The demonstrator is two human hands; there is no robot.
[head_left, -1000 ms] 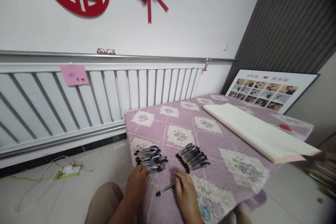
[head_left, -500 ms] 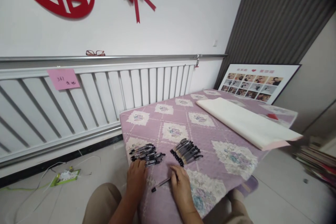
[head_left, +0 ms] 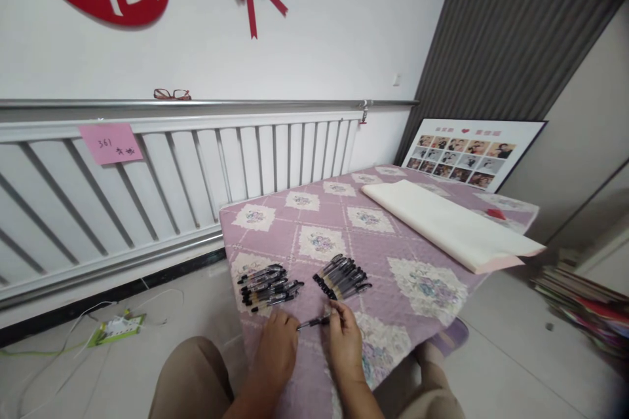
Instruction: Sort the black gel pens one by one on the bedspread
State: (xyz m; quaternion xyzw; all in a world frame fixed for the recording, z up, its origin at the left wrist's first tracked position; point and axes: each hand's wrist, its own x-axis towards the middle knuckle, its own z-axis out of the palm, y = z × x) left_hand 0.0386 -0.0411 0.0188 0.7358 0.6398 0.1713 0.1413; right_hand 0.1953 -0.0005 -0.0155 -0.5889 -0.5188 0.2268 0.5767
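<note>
A black-and-clear pen [head_left: 311, 323] lies nearly level between my two hands, over the near part of the table. Its right end is pinched in the fingers of my right hand [head_left: 345, 340]. At the other end, my left hand [head_left: 279, 344] is closed with its fingertips on the pen; those fingertips are partly hidden. Just beyond my left hand is a loose pile of pens [head_left: 269, 286]. Beyond my right hand, a second group of pens [head_left: 341, 277] lies side by side on a slant.
A purple flowered cloth [head_left: 275, 242] covers the table. A folded cream sheet [head_left: 442, 222] lies at the right, with a photo board [head_left: 474, 154] behind it. A white radiator [head_left: 246, 160] runs along the wall. On the floor at left is a power strip [head_left: 118, 327] with cables.
My left hand has moved from the left pen pile rightward to the pen's end. My right hand has raised and turned the pen closer to level. The view has shifted slightly.
</note>
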